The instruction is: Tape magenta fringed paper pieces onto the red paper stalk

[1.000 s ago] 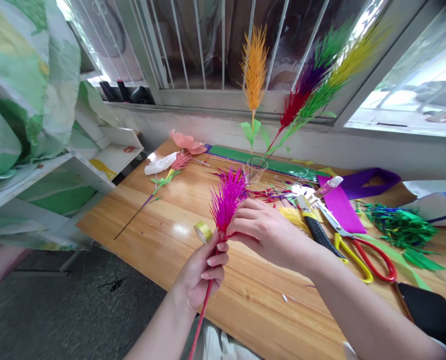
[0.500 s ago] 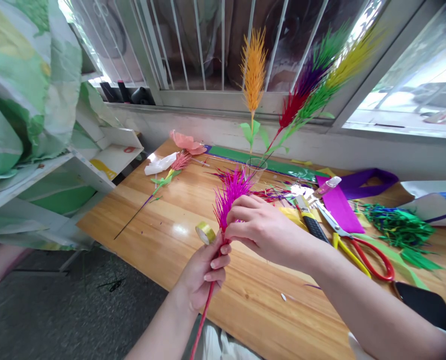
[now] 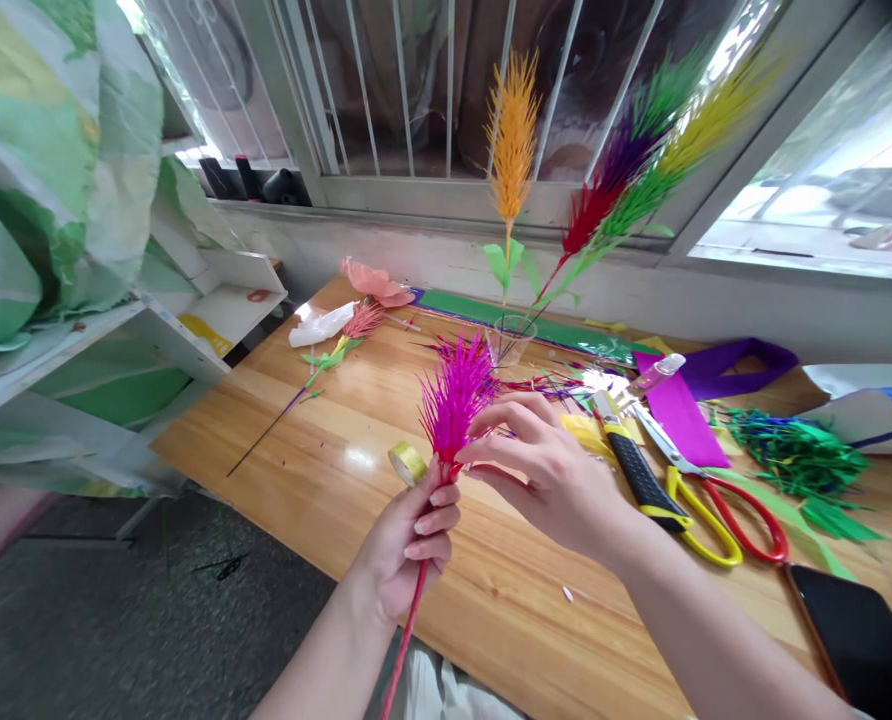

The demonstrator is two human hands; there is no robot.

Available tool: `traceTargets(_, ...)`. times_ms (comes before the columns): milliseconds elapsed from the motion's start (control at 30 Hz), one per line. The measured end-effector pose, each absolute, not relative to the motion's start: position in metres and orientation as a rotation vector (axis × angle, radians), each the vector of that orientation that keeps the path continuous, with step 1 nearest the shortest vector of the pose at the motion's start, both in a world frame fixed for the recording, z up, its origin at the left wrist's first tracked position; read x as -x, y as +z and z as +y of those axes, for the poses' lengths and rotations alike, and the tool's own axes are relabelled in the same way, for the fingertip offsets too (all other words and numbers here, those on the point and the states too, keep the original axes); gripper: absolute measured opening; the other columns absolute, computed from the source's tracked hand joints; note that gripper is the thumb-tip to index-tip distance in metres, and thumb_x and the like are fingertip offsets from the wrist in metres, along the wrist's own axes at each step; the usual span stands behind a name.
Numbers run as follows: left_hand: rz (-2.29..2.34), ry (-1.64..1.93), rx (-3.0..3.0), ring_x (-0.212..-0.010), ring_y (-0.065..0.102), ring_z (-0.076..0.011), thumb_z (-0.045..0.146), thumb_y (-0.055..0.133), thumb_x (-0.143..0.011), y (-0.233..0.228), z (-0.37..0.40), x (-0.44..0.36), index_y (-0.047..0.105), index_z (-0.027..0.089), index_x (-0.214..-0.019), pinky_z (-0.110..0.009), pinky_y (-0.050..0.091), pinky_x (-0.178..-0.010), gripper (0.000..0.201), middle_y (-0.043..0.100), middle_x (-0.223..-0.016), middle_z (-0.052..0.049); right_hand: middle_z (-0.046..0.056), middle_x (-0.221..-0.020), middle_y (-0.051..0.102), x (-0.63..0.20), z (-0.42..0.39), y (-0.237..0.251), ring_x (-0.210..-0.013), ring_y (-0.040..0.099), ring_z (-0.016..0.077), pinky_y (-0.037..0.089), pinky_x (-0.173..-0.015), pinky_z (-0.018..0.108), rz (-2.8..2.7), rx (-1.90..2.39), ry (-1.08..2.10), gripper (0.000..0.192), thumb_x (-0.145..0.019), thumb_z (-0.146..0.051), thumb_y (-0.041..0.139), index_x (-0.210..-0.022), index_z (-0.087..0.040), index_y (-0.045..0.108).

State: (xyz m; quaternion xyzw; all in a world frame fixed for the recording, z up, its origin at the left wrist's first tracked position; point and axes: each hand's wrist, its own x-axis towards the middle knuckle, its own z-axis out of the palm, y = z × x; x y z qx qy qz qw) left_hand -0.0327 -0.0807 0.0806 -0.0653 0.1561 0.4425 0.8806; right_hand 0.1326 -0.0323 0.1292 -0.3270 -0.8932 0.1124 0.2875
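The left hand [image 3: 408, 540] grips the red stem [image 3: 405, 630] of a magenta paper plume [image 3: 453, 395], its fingers [image 3: 431, 520] curled and pressed together around the stem just below the fringe. The plume stands almost upright above the near edge of the tabletop [image 3: 326, 440], tilted a little toward 1 o'clock. The right hand [image 3: 547, 470] is at 3 o'clock from the plume; its fingers [image 3: 495, 410] are partly spread, and the thumb and forefinger tips touch the lower fringe at its right side, though it is hard to tell whether they pinch a strip or only brush it.

To shape the fringe well, it seems wise that the left hand holds the stem firm and turns it slowly, while the right hand pulls each thin strip outward gently, because such paper probably tears easily.

A roll of yellow tape [image 3: 406, 463] lies on the tabletop just at 9 o'clock from the left hand. The scissors [image 3: 716, 500] with red and yellow handles lie at 3 o'clock, beside a black and yellow tool handle [image 3: 641, 480].
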Motion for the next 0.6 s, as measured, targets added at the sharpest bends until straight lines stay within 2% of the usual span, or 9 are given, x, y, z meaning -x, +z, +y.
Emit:
traceTargets(200, 0.357, 0.924, 0.124, -0.038, 0.033, 0.0022, 0.026, 0.028, -0.091, 0.081, -0.081, 0.031, 0.05, 0.009, -0.075, -0.004, 0.027, -0.026, 0.032, 0.038, -0.061, 0.004, 0.006, -0.097, 0.056, -0.124, -0.042, 0.111, -0.097, 0.044, 0.0203, 0.04, -0.084, 0.037, -2.258, 0.928, 0.32, 0.014, -0.082, -0.018, 0.051, -0.081, -0.023, 0.064)
traceTargets(367, 0.388, 0.952, 0.095, -0.039, 0.034, 0.002, 0.024, 0.032, -0.09, 0.081, -0.082, 0.031, 0.051, 0.01, -0.077, -0.004, 0.027, -0.025, 0.027, 0.038, -0.063, 0.004, 0.007, -0.102, 0.054, -0.121, -0.04, 0.113, -0.101, 0.043, 0.0212, 0.038, -0.087, 0.04, -2.209, 0.973, 0.275, 0.013, -0.08, -0.019, 0.054, -0.088, -0.023, 0.063)
traceTargets(600, 0.456, 0.964, 0.047, -0.039, 0.035, 0.0026, 0.023, 0.036, -0.089, 0.08, -0.083, 0.03, 0.052, 0.01, -0.079, -0.003, 0.027, -0.026, 0.023, 0.038, -0.065, 0.004, 0.007, -0.103, 0.054, -0.12, -0.041, 0.114, -0.102, 0.042, 0.0216, 0.038, -0.087, 0.039, -2.218, 1.009, 0.223, 0.012, -0.08, -0.018, 0.053, -0.087, -0.022, 0.062)
